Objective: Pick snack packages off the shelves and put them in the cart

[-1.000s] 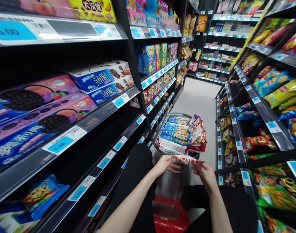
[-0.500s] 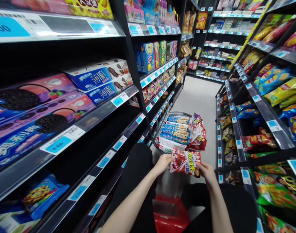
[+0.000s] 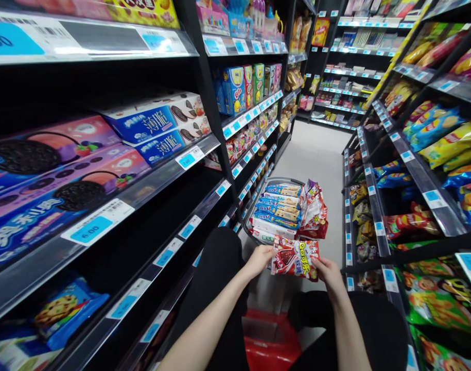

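A red and white cola candy bag (image 3: 293,258) is stretched level between my two hands, over the near edge of a grey basket. My left hand (image 3: 260,260) pinches the bag's left end. At its right end, my right hand (image 3: 328,272) grips with thumb and fingers. Just beyond, the grey basket (image 3: 284,180) stands on the floor. Blue cookie packs (image 3: 278,212) lie stacked in it, with white and red packs (image 3: 272,231) on the near side. Crumpled red candy bags (image 3: 314,211) fill its right side and hang over the rim.
Shelves with cookie boxes (image 3: 150,126) run close along my left. Racks of chip bags (image 3: 436,129) line the right side. A red stool (image 3: 272,340) is between my legs. Tiled floor (image 3: 312,147) stretches ahead to shelves (image 3: 351,77) at the aisle's end.
Almost nothing differs. The view has shifted very slightly, and both hands still hold the candy bag in the same place.
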Available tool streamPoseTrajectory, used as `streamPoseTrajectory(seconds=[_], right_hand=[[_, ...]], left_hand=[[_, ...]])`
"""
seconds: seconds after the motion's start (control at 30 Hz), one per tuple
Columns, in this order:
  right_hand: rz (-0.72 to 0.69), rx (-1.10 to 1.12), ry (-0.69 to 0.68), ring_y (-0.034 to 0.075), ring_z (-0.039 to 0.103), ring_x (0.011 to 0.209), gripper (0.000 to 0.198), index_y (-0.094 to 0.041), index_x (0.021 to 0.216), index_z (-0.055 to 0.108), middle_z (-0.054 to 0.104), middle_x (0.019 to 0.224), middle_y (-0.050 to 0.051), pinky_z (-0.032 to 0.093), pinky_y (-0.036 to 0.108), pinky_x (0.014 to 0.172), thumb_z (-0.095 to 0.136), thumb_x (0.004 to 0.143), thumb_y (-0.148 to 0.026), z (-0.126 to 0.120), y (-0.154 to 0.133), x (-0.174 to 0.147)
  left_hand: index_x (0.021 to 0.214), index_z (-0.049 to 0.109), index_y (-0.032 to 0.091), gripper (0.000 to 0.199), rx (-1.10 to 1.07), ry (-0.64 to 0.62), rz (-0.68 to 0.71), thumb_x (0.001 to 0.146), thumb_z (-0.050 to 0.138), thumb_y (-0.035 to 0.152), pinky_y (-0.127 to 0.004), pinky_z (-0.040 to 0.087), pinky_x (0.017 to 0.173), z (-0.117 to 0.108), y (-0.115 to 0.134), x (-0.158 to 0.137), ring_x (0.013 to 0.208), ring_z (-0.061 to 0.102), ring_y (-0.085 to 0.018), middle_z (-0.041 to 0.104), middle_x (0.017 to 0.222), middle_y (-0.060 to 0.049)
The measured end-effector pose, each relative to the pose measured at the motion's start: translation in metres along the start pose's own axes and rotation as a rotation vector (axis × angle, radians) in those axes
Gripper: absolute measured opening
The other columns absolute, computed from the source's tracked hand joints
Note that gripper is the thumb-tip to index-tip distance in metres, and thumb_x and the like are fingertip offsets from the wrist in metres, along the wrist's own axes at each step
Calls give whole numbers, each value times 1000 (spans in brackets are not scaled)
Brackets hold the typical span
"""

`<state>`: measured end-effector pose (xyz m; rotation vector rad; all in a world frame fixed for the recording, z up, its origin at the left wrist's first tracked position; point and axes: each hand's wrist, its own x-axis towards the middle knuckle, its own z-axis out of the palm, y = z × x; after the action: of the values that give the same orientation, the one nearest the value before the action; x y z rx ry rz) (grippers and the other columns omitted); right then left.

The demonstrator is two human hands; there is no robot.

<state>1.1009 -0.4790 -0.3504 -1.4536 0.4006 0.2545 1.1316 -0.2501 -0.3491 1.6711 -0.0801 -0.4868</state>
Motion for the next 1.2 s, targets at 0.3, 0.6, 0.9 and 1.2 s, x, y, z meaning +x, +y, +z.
streamPoseTrajectory(seconds=[0.3,0.6,0.9,1.2], right_hand=[[-128,-228,66,8,32,38,49,-12,58,64,42,38,-1,25,22,39,66,53,-61,-4,0,3],[-217,106,-2,24,60,75,38,-17,81,71,67,91,11,48,32,60,59,65,-49,-2,7,7],[-219,29,31,13,53,53,37,-17,75,56,60,60,0,41,23,51,76,56,-42,13,15,6],[-198,161,53,22,63,61,62,-21,100,40,66,71,3,50,34,57,76,55,-43,19,12,7]], left_hand=[[70,61,9,42,-11,-26,-84,75,49,48,-19,31,39,1,-10,2,41,50,-10,67,71,-9],[90,64,7,44,-579,61,-159,64,63,43,-30,48,53,4,5,1,56,58,-17,63,65,-7],[81,53,13,39,-383,217,-3,52,76,27,-16,30,44,1,-4,3,39,47,-8,59,52,2],[80,62,9,35,-416,242,-10,53,72,28,-21,38,52,2,-3,6,52,55,-12,63,61,-3]])
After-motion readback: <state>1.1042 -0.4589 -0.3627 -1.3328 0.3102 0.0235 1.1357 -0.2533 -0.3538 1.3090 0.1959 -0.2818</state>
